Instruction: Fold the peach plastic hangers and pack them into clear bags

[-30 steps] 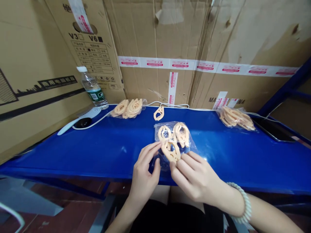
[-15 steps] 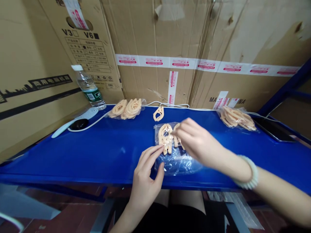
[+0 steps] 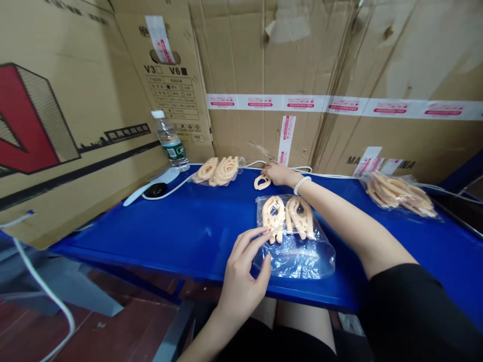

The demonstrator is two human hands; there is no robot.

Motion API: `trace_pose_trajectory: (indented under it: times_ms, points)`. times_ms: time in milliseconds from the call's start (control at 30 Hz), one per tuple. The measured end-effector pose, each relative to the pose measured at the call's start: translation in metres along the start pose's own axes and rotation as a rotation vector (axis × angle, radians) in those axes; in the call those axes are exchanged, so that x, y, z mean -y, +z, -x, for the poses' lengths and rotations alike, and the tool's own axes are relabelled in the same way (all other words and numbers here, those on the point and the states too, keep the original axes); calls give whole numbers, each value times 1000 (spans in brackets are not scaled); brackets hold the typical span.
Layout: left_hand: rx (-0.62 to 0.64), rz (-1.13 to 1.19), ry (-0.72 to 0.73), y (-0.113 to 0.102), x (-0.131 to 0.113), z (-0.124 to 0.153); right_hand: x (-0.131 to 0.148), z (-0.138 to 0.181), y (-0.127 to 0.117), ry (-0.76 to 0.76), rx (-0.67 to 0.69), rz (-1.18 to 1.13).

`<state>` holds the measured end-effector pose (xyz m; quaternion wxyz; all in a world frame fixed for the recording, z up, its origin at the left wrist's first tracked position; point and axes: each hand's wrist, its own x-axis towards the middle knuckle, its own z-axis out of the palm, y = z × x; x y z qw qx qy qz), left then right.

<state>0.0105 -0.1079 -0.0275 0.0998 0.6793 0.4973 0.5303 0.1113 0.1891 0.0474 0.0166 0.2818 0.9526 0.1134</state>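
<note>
A clear plastic bag (image 3: 298, 264) lies flat on the blue table, with peach-coloured folded plastic hangers (image 3: 273, 213) side by side in its upper part. My left hand (image 3: 247, 266) rests at the bag's left edge, fingers stretched and apart, fingertips touching the film by the left hanger. Further back, a single folded hanger (image 3: 261, 183) lies on the table near the cardboard. My right hand (image 3: 279, 173) reaches over the bag to it, fingers closed round its upper end, which they partly hide.
Bagged hangers lie at the back left (image 3: 219, 171) and the right (image 3: 400, 193). A water bottle (image 3: 172, 143), a light-blue handled object (image 3: 153, 185) and a black round object (image 3: 156, 189) stand or lie at left. Cardboard (image 3: 245, 60) walls the back; a white cable (image 3: 332, 174) runs along it.
My right hand has left the bag and moved back to the single hanger. My left hand stays at the bag's edge. The view has shifted left.
</note>
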Motion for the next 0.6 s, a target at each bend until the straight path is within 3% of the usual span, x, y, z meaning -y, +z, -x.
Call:
trace_pose_trajectory:
  times_ms: [167, 333, 467, 600]
  points:
    - [16, 1, 4, -1, 1, 1, -12, 34, -1, 9, -38, -58]
    - [33, -15, -1, -1, 1, 2, -4, 112, -14, 80, -277, -121]
    - [49, -17, -15, -1, 0, 4, 36, 182, -41, 60, -752, -244]
    - [51, -1, -39, -2, -1, 6, 100, 232, -81, 24, -872, -205]
